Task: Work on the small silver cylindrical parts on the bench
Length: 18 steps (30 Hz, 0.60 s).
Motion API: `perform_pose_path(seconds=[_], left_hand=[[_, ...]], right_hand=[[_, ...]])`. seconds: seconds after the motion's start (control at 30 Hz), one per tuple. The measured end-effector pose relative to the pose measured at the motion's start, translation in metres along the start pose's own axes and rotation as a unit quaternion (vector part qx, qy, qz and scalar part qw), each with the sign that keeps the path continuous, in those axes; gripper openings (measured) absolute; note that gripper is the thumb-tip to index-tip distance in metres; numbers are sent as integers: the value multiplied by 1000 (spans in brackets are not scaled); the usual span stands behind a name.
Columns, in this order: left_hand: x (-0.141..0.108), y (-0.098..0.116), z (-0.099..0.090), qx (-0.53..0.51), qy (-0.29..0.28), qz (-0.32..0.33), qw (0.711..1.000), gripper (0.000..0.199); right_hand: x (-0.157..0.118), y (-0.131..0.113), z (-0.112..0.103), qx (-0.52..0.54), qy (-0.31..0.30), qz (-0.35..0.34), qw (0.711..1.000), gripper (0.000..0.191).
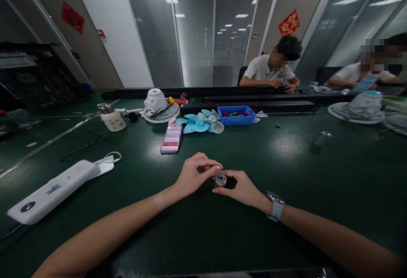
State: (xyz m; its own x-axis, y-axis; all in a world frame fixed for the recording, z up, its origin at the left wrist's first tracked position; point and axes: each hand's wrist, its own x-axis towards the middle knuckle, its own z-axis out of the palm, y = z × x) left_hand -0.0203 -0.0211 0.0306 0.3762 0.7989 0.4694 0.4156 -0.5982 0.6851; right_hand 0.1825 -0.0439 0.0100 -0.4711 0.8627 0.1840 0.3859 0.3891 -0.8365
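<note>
The right hand (237, 188) grips a cylinder (220, 180) above the table (178, 235), with the left hand (197, 171) at its left. Beyond the grip, leftward, lies a phone (172, 139), a fan (155, 101) behind it. Fan blades (195, 122) lie ahead, beside a tray (237, 119). A bottle (113, 120) stands farther left; another cylinder (321, 139) lies ahead, rightward.

The left hand (194, 174) and right hand (243, 188) nearly meet, fingers (210, 162) curved inward.

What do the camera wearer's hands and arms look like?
The left hand and right hand are gloveless, and no sleeves show. A watch with a pale grey-blue strap and darker case circles the right wrist; the left wrist is bare.
</note>
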Motion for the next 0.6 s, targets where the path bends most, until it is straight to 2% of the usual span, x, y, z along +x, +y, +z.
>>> perform_pose_path(seconds=[0.1, 0.13, 0.2, 0.27, 0.37, 0.47, 0.53, 0.6], left_hand=[[8, -21, -10, 64, 102, -43, 992, 32], [9, -31, -13, 99, 111, -51, 987, 32], [9, -51, -16, 169, 90, -63, 979, 32], [7, -67, -17, 213, 29, -83, 973, 29], [5, -76, -16, 239, -17, -106, 965, 29], [5, -75, -15, 238, -12, -108, 965, 32], [6, -73, -14, 232, -3, -114, 966, 36], [6, -71, -14, 230, 6, -123, 965, 40]], right_hand=[[-1, -4, -3, 4, -10, 2, 1000, 45], [-1, -6, -4, 3, -13, 1, 1000, 44], [-2, -7, -5, 0, -18, -3, 1000, 43], [-3, -6, -5, -1, -19, -9, 1000, 41], [-3, -5, -5, 5, -22, -11, 1000, 41], [0, 0, -7, 37, -26, 22, 999, 44], [4, 6, -10, 108, -29, 59, 992, 46], [10, 12, -13, 206, -18, 100, 973, 49]])
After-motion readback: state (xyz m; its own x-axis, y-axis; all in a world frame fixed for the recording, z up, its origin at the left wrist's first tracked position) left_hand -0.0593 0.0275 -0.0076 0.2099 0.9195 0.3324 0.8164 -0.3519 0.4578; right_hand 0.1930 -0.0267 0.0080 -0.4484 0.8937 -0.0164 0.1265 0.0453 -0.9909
